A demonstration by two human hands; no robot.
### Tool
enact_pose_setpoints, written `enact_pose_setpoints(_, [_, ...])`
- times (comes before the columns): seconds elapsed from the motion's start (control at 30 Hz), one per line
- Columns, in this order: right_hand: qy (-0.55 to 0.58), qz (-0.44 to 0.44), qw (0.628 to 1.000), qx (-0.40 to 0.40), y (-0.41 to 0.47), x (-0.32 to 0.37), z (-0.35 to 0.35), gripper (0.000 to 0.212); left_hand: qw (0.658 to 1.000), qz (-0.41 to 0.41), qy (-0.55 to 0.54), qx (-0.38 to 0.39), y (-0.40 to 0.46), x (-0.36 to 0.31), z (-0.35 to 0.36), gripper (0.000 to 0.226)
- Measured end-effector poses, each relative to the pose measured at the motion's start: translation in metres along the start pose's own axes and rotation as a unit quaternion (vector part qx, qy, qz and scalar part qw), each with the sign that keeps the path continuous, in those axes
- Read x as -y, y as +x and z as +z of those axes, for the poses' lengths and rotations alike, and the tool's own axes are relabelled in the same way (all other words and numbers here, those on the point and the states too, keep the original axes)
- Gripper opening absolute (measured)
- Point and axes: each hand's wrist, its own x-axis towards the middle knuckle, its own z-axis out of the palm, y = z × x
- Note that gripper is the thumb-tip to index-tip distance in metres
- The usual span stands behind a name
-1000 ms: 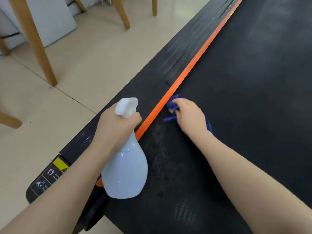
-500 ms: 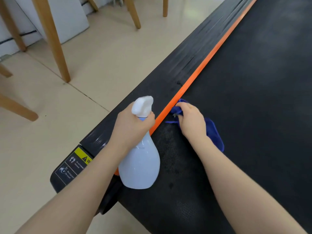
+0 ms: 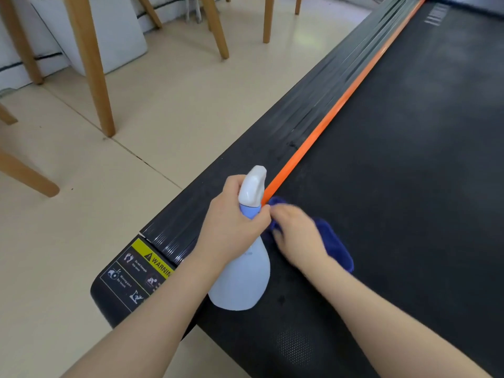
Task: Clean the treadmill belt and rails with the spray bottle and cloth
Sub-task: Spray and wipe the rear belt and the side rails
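Head view:
Left hand (image 3: 231, 227): fingers curled round the neck of the spray bottle (image 3: 241, 274), held upright over the near end of the belt (image 3: 395, 186), beside the orange strip (image 3: 327, 121).
Right hand (image 3: 297, 236): blurred, fingers bent down on the blue cloth (image 3: 335, 246), pressing it to the belt just beside the bottle.
Rail (image 3: 272, 137): black, ribbed, left of the strip; warning label (image 3: 147, 264) at its near end.
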Motion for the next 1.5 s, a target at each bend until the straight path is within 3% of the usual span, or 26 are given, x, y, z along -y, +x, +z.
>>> enact_pose_setpoints(0.1, [-0.015, -0.138, 0.987, 0.077, -0.016, -0.005, -0.008, 0.04, 1.0, 0.02, 0.005, 0.024, -0.005, -0.006, 0.003, 0.037])
enact_pose_setpoints(0.13, [-0.021, -0.111, 0.991, 0.074, -0.004, -0.017, -0.011, 0.031, 0.999, 0.029, 0.008, 0.024, -0.007, -0.007, 0.005, 0.037])
enact_pose_setpoints(0.2, [-0.004, 0.045, 0.999, -0.016, 0.025, -0.042, -0.011, 0.017, 0.999, 0.039, 0.012, 0.017, -0.008, -0.007, 0.005, 0.035])
enact_pose_setpoints(0.27, [-0.014, 0.136, 0.988, -0.076, 0.035, -0.046, -0.007, 0.02, 0.999, 0.041, 0.002, 0.013, -0.008, -0.006, 0.004, 0.034])
enact_pose_setpoints(0.4, [0.014, -0.023, 0.999, 0.033, -0.023, 0.014, 0.008, 0.015, 0.998, 0.054, -0.018, 0.026, -0.01, -0.003, -0.003, 0.039])
enact_pose_setpoints(0.5, [0.013, -0.11, 0.989, 0.097, -0.028, 0.004, -0.001, 0.024, 0.997, 0.065, -0.023, 0.031, -0.013, -0.003, -0.005, 0.039])
enact_pose_setpoints(0.53, [0.014, -0.092, 0.992, 0.08, -0.018, -0.01, -0.002, 0.028, 0.997, 0.068, -0.031, 0.036, -0.013, -0.003, -0.005, 0.038])
enact_pose_setpoints(0.63, [-0.017, 0.07, 0.997, -0.037, 0.011, -0.024, 0.006, 0.023, 0.995, 0.072, -0.055, 0.044, -0.017, -0.002, -0.008, 0.037])
enact_pose_setpoints(0.7, [-0.049, 0.081, 0.994, -0.057, 0.001, -0.006, 0.016, 0.022, 0.994, 0.074, -0.068, 0.045, -0.018, 0.001, -0.013, 0.038])
enact_pose_setpoints(0.8, [-0.026, -0.054, 0.997, 0.048, -0.038, 0.03, 0.014, 0.021, 0.994, 0.061, -0.074, 0.05, -0.017, 0.005, -0.018, 0.039])
enact_pose_setpoints(0.87, [-0.042, -0.089, 0.989, 0.113, -0.04, 0.023, 0.0, 0.027, 0.994, 0.054, -0.076, 0.062, -0.017, 0.003, -0.018, 0.039])
enact_pose_setpoints(0.93, [-0.074, -0.019, 0.993, 0.086, -0.024, -0.001, -0.006, 0.03, 0.993, 0.052, -0.082, 0.071, -0.017, 0.002, -0.018, 0.038])
enact_pose_setpoints(1.0, [-0.079, 0.125, 0.989, -0.013, -0.006, -0.02, -0.005, 0.029, 0.992, 0.046, -0.095, 0.067, -0.016, 0.004, -0.016, 0.037])
enact_pose_setpoints(1.07, [-0.082, 0.195, 0.972, -0.099, -0.003, -0.015, 0.004, 0.03, 0.992, 0.035, -0.104, 0.06, -0.013, 0.005, -0.013, 0.036])
enact_pose_setpoints(1.13, [-0.069, 0.179, 0.978, -0.077, -0.012, 0.015, 0.015, 0.033, 0.992, 0.034, -0.101, 0.074, -0.008, 0.004, -0.012, 0.034])
enact_pose_setpoints(1.2, [-0.013, 0.104, 0.994, 0.02, -0.031, 0.035, 0.015, 0.035, 0.99, 0.035, -0.098, 0.095, -0.006, 0.004, -0.013, 0.032])
enact_pose_setpoints(1.27, [-0.034, 0.016, 0.996, 0.084, -0.039, 0.03, 0.006, 0.035, 0.986, 0.042, -0.111, 0.113, -0.008, 0.008, -0.017, 0.034])
enact_pose_setpoints(1.33, [-0.068, 0.039, 0.996, 0.042, -0.03, -0.004, 0.0, 0.038, 0.982, 0.046, -0.137, 0.118, -0.013, 0.011, -0.021, 0.037])
enact_pose_setpoints(1.43, [-0.101, 0.184, 0.974, -0.09, -0.016, -0.011, 0.001, 0.035, 0.979, 0.049, -0.153, 0.126, -0.018, 0.014, -0.022, 0.037])
enact_pose_setpoints(1.5, [-0.107, 0.114, 0.986, -0.058, -0.031, 0.016, 0.014, 0.032, 0.978, 0.047, -0.155, 0.134, -0.018, 0.012, -0.022, 0.036])
